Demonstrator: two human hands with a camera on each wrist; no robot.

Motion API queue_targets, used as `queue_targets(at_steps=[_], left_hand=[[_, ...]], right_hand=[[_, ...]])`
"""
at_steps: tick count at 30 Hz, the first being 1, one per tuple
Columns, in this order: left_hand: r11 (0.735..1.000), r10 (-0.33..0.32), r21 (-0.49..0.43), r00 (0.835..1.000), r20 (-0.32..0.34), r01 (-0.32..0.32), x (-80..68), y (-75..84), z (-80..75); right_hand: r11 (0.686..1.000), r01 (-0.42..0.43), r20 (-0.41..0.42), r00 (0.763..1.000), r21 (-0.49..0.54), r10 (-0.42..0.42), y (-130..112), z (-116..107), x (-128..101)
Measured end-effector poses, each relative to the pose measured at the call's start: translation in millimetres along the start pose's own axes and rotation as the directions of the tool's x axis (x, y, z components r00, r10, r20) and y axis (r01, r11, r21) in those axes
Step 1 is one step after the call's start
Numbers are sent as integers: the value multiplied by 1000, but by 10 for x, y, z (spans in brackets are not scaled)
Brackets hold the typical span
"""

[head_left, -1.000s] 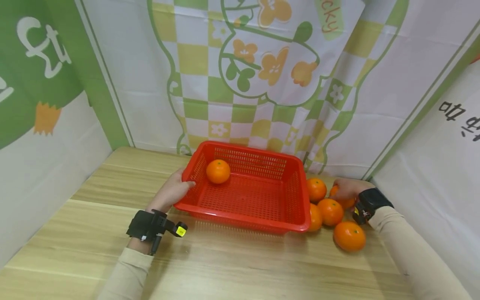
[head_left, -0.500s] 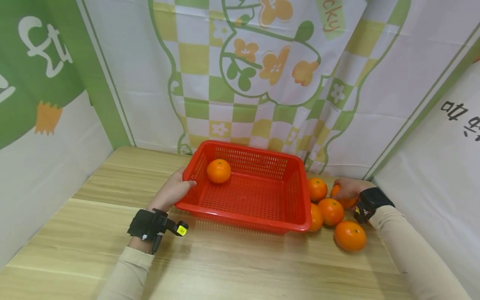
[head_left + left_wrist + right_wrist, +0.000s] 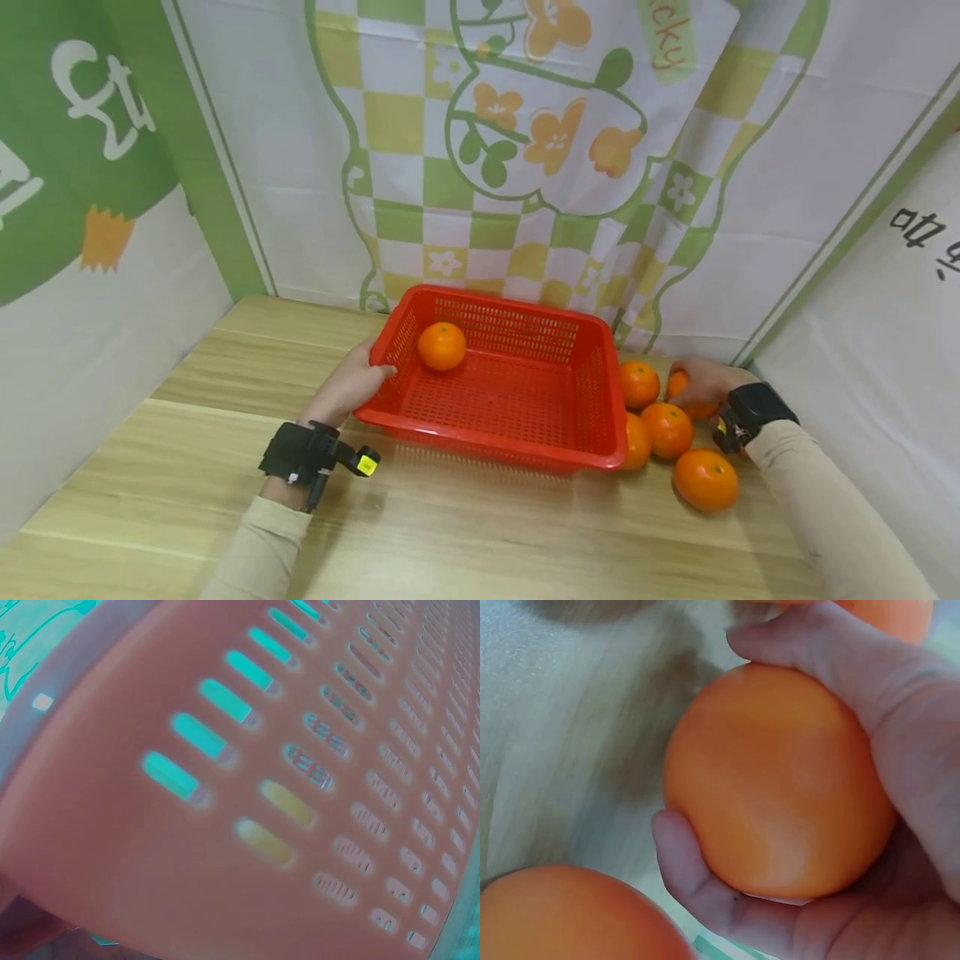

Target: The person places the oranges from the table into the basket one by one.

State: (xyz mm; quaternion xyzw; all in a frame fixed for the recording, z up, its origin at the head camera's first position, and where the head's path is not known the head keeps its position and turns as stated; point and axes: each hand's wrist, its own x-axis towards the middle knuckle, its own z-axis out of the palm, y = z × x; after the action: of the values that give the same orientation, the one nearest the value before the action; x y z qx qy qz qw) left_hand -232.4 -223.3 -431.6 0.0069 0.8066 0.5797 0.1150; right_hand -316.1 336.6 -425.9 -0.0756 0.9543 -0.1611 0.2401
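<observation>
My left hand (image 3: 348, 387) grips the left side of a red plastic basket (image 3: 517, 457), thumb over its rim; in the left wrist view the basket's slotted wall (image 3: 135, 847) fills the picture. One orange (image 3: 442, 347) sits inside, near the basket's left end. To the right of the basket, my right hand (image 3: 708, 382) holds another orange (image 3: 780, 780), with thumb and fingers curled around it in the right wrist view. Beside that hand lie more oranges: one at the back (image 3: 640, 383), a middle one (image 3: 667, 431) and a front one (image 3: 706, 481).
Another orange (image 3: 636, 442) sits against the basket's right side, partly hidden by it. The wooden table (image 3: 465, 542) backs onto a printed curtain (image 3: 525, 242), and white cloth walls (image 3: 877, 400) close in both sides.
</observation>
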Motion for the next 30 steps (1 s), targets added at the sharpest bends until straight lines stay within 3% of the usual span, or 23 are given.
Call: queue_targets(at_steps=[6,17,30], left_hand=[[1000,5,-9,1000,3,-5,-20,9,-3],[1000,10,-5,1000,3,-10,-19,5,8],[1000,13,-16,1000,12,-13,-25,5,5]], right_hand=[[1000,-7,-30,1000,-17,7,-84,-99,-84],[1000,-19,-68,998,-24,17,-14,-156,-144],[995,78,-157,984,-58,-87,-23,-236,-184]])
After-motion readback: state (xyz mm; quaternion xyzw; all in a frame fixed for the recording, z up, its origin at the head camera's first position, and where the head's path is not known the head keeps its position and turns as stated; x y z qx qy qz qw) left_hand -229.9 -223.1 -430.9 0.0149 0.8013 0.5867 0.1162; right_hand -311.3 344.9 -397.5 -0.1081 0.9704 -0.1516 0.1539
